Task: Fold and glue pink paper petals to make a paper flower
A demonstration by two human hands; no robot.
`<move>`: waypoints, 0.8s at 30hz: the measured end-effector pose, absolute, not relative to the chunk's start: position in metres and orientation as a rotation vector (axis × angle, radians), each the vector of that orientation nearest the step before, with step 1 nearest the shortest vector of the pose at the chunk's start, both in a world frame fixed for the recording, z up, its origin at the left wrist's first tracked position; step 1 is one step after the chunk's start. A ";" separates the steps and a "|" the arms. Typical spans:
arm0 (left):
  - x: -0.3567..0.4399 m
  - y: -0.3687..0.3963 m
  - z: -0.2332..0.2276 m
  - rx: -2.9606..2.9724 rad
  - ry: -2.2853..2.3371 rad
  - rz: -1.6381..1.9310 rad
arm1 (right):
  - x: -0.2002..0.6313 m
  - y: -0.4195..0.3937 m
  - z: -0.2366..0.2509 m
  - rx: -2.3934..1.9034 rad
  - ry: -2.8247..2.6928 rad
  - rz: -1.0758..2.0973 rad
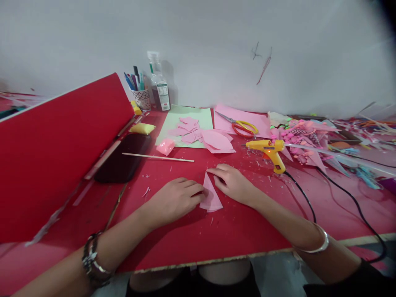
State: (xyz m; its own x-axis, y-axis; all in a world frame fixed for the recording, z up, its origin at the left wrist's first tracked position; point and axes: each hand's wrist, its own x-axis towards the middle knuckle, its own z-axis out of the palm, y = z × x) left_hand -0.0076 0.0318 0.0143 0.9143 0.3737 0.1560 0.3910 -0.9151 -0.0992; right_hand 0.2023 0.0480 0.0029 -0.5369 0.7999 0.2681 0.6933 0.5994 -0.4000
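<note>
On the red table (pixel 192 235), left hand (pixel 175 200) and right hand (pixel 232 181) press flat fingers on the pink paper (pixel 211 197) between them; the glue gun (pixel 268 152) at two o'clock could burn a stray wrist.

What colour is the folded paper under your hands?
Pale pink folded paper, clearest in the head view.

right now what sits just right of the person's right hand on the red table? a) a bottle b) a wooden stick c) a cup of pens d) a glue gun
d: the yellow glue gun stands just beyond the right hand, its black cord trailing toward the table edge.
</note>
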 end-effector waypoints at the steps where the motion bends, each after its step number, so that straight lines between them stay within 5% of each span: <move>1: -0.008 0.032 0.014 -2.952 -0.595 -0.213 | 0.202 0.048 0.003 -1.217 -2.341 0.364; 24: -0.007 0.033 0.012 -2.952 -0.584 -0.283 | 0.205 0.049 0.003 -1.121 -2.470 0.351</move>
State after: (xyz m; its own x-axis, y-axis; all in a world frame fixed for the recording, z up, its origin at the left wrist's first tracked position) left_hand -0.0073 0.0332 0.0115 0.9082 0.3648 0.2051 0.3871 -0.9185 -0.0803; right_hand 0.2052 0.0486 0.0030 -0.5960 0.7611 0.2560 0.6595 0.6458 -0.3848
